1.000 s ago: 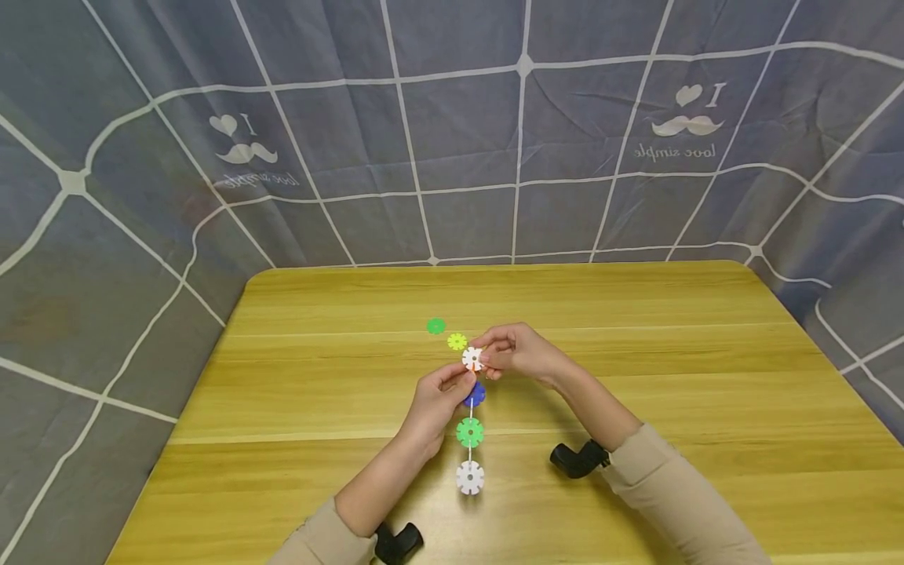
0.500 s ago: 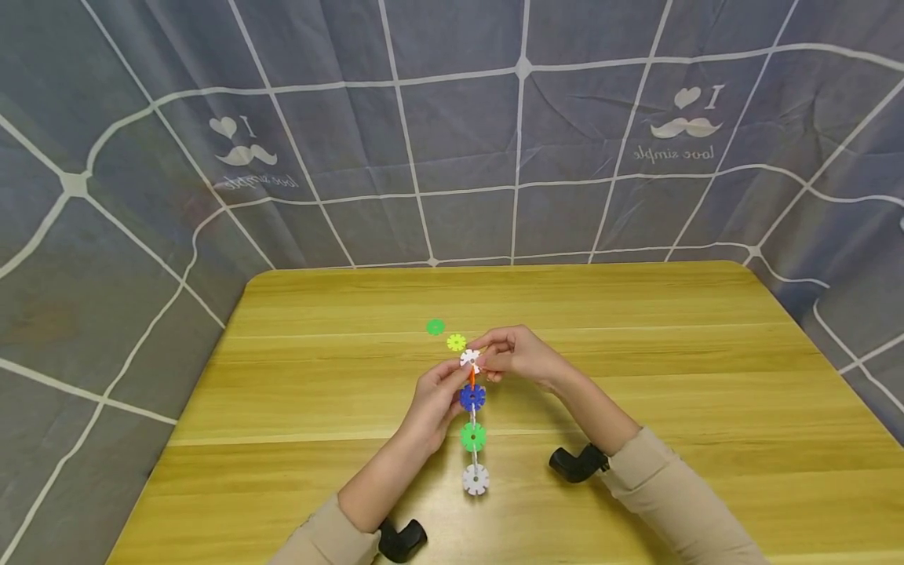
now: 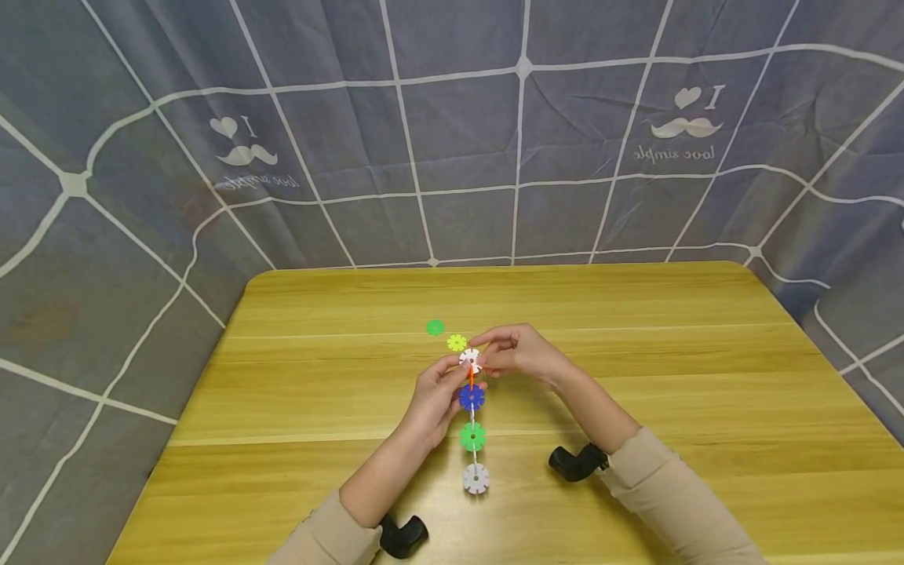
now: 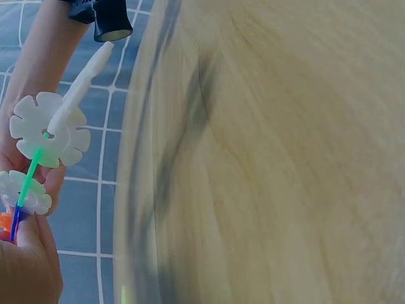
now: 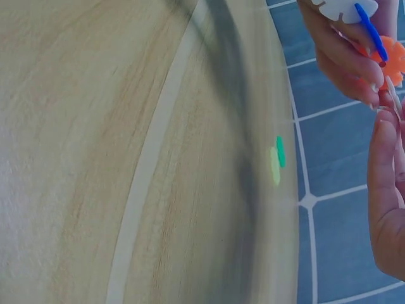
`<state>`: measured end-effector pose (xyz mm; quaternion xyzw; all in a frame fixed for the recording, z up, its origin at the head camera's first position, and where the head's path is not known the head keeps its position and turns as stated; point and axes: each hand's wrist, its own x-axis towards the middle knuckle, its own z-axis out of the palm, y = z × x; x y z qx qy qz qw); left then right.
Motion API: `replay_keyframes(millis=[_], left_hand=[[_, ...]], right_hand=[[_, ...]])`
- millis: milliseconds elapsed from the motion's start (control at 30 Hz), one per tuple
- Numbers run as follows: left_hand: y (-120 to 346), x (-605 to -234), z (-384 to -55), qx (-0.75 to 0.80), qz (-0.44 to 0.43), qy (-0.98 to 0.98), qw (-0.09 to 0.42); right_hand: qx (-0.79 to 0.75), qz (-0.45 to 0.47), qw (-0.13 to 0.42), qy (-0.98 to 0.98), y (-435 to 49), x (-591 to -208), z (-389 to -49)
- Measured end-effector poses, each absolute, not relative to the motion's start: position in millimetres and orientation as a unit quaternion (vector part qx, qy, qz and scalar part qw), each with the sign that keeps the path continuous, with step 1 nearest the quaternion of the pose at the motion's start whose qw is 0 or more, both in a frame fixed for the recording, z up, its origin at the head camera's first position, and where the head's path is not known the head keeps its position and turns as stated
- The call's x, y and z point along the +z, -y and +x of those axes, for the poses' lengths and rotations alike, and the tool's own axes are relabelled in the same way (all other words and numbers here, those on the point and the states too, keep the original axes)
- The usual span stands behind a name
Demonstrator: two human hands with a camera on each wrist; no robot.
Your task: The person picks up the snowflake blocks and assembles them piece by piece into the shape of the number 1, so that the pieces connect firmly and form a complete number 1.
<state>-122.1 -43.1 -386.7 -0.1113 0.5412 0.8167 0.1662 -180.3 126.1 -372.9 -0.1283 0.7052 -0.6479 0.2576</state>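
A chain of interlocking notched plastic discs runs down the head view. Its far piece is a white disc [image 3: 471, 359], followed by an edge-on orange disc [image 3: 472, 378], a blue disc [image 3: 472, 398], a green disc [image 3: 473, 436] and a white end disc [image 3: 476, 479], with edge-on white discs between the lower ones. My left hand [image 3: 434, 398] grips the chain at the orange disc [image 5: 395, 58], fingers partly behind the blue one. With thumb and fingertips, my right hand [image 3: 523, 353] pinches the far white disc, edge-on in the right wrist view.
A loose yellow disc [image 3: 457, 342] and a loose green disc [image 3: 435, 327] lie on the wooden table [image 3: 636, 314] just beyond the hands. Black wrist-camera mounts [image 3: 402, 537] stick out from both sleeves. A grey checked curtain [image 3: 466, 141] surrounds the table's back and sides.
The chain has swung slightly to the right at its near end and turned, so the blue and orange discs show more. The right hand keeps its pinch on the far white disc.
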Motion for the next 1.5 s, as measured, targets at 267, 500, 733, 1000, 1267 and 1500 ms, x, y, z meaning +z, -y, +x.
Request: replay_keyframes(millis=[267, 500, 733, 1000, 1267, 1500], left_hand=[[46, -392, -125, 0.813, -0.120, -0.550, 0.148], [48, -394, -128, 0.818, -0.133, -0.541, 0.143], [50, -395, -129, 0.822, -0.145, -0.534, 0.137], [52, -395, -128, 0.820, -0.155, -0.534, 0.135], [53, -394, -128, 0.818, -0.161, -0.535, 0.134], [53, -395, -128, 0.825, -0.162, -0.525, 0.130]], right_hand=[[-0.667, -0.098, 0.271, -0.687, -128, -378, -190], [-0.667, -0.062, 0.274, -0.690, -126, -388, -204], [-0.647, -0.039, 0.271, -0.712, -121, -400, -217], [-0.643, -0.022, 0.261, -0.719, -113, -413, -226], [-0.611, -0.028, 0.182, -0.770, -97, -421, -233], [-0.520, -0.050, 0.131, -0.842, -84, -426, -236]])
